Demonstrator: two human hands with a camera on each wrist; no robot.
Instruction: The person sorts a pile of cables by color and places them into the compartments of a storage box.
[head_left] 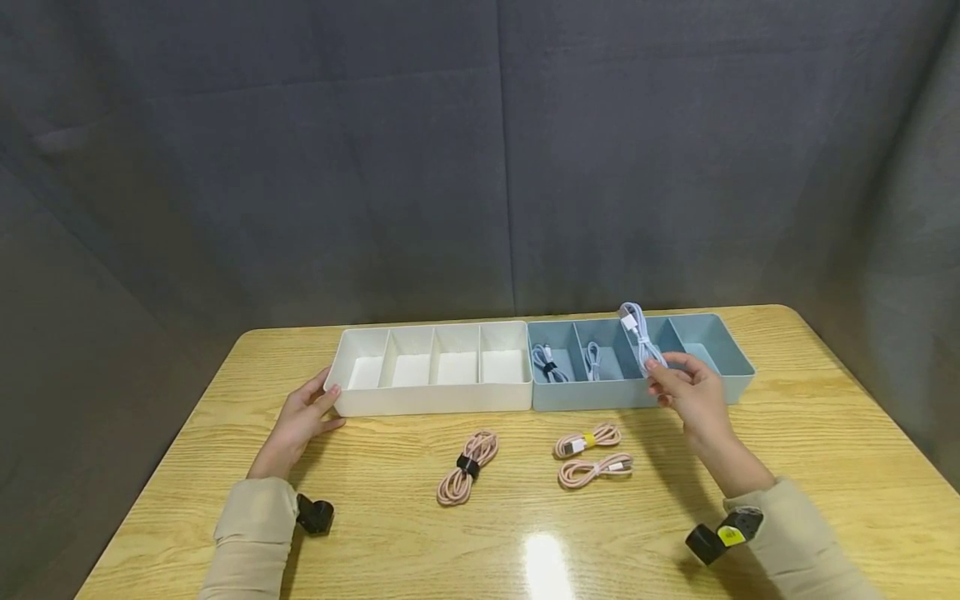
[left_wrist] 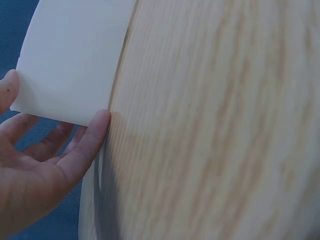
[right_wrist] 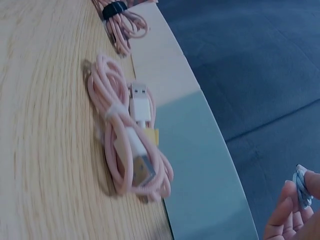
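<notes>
My right hand [head_left: 693,396] pinches a coiled light-blue charging cable [head_left: 639,333] between thumb and fingers, raised over the blue divided box [head_left: 585,395]. In the right wrist view that cable [right_wrist: 303,187] shows at the lower right edge. My left hand [head_left: 300,421] touches the left end of the white divided box [head_left: 435,402], its fingers fairly straight. The left wrist view shows fingertips against the box's end, one low beside the tabletop. Two coiled light-blue cables lie in the blue box: one with a black strap [head_left: 551,367] in the leftmost compartment, another [head_left: 593,360] beside it.
Three coiled pink cables lie on the wooden table [head_left: 375,517] before the boxes: one with a black strap [head_left: 468,467], one with a yellow band [head_left: 588,440], one with a pale tie [head_left: 595,470]. A dark curtain [head_left: 375,167] hangs behind.
</notes>
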